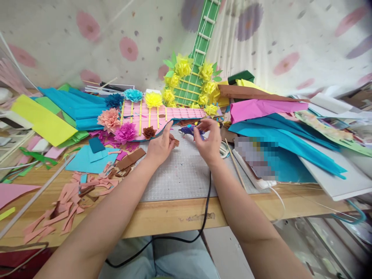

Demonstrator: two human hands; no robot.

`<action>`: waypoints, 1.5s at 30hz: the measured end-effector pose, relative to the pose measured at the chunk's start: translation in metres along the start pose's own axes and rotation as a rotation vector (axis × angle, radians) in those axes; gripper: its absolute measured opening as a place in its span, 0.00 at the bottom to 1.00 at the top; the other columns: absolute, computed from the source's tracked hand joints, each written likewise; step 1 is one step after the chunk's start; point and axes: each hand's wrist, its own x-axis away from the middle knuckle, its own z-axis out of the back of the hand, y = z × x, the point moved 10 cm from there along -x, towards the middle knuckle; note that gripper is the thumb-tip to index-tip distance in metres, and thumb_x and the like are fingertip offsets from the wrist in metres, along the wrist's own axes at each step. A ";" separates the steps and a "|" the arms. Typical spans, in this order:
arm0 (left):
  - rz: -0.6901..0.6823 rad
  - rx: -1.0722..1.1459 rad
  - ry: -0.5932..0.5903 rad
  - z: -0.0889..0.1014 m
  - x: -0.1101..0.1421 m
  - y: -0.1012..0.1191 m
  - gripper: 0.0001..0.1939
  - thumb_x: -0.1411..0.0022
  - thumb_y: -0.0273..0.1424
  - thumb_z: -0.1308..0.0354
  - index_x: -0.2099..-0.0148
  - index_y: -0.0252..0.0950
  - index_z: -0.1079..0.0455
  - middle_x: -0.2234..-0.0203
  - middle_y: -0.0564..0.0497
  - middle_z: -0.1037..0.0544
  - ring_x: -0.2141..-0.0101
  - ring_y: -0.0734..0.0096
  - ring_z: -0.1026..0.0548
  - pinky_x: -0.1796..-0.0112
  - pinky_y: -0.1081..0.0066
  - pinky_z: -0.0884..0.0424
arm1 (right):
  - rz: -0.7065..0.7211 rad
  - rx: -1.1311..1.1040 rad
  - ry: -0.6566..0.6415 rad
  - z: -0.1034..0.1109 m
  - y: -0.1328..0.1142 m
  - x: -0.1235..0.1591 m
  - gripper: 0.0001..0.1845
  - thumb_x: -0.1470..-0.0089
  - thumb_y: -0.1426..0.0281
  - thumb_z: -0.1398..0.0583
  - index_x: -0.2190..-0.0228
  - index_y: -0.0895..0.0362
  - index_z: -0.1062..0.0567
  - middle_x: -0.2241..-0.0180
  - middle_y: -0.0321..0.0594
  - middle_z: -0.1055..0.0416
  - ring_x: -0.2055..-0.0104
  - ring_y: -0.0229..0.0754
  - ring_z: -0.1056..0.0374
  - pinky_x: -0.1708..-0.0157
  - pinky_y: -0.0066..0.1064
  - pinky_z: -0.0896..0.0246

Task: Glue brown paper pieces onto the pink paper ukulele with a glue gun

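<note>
My left hand (161, 146) has its index finger raised beside the blue lower edge of a pink paper instrument shape (180, 112). Its other fingers are closed on a small brown paper piece (176, 143). My right hand (209, 141) hovers over the mat, fingers curved and apart, with nothing visible in them. Just behind it lies a dark blue glue gun (187, 131), partly hidden by the hand. Paper flowers decorate the pink shape, among them a brown flower (149, 132), a magenta flower (126, 133) and a yellow flower (154, 99).
Under my hands is a grey cutting mat (177, 180). Peach paper scraps (65, 203) litter the left. Blue paper sheets (290, 141) and a white power strip (252, 172) lie right. A green neck with strings (200, 50) stands behind. A black cable (208, 201) hangs over the edge.
</note>
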 end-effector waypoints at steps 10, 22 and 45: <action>-0.033 -0.153 -0.115 -0.009 0.000 0.006 0.37 0.36 0.30 0.49 0.31 0.37 0.65 0.62 0.50 0.19 0.63 0.67 0.22 0.68 0.73 0.32 | 0.106 -0.034 -0.487 -0.064 -0.030 0.024 0.17 0.52 0.75 0.44 0.57 0.55 0.35 0.64 0.43 0.26 0.61 0.46 0.33 0.58 0.39 0.37; 0.154 0.192 -0.017 -0.006 0.003 -0.014 0.31 0.42 0.27 0.43 0.38 0.41 0.48 0.63 0.55 0.21 0.70 0.75 0.23 0.68 0.74 0.32 | -0.365 -0.378 -0.429 -0.077 0.013 0.035 0.14 0.53 0.72 0.43 0.63 0.52 0.40 0.70 0.35 0.26 0.67 0.40 0.28 0.61 0.36 0.34; -0.103 -0.162 0.165 0.032 -0.014 -0.045 0.08 0.42 0.29 0.45 0.61 0.38 0.26 0.62 0.46 0.22 0.56 0.59 0.28 0.53 0.59 0.35 | -0.672 -0.503 -0.237 -0.110 0.013 0.000 0.15 0.57 0.76 0.42 0.66 0.52 0.40 0.71 0.33 0.28 0.66 0.38 0.28 0.57 0.36 0.34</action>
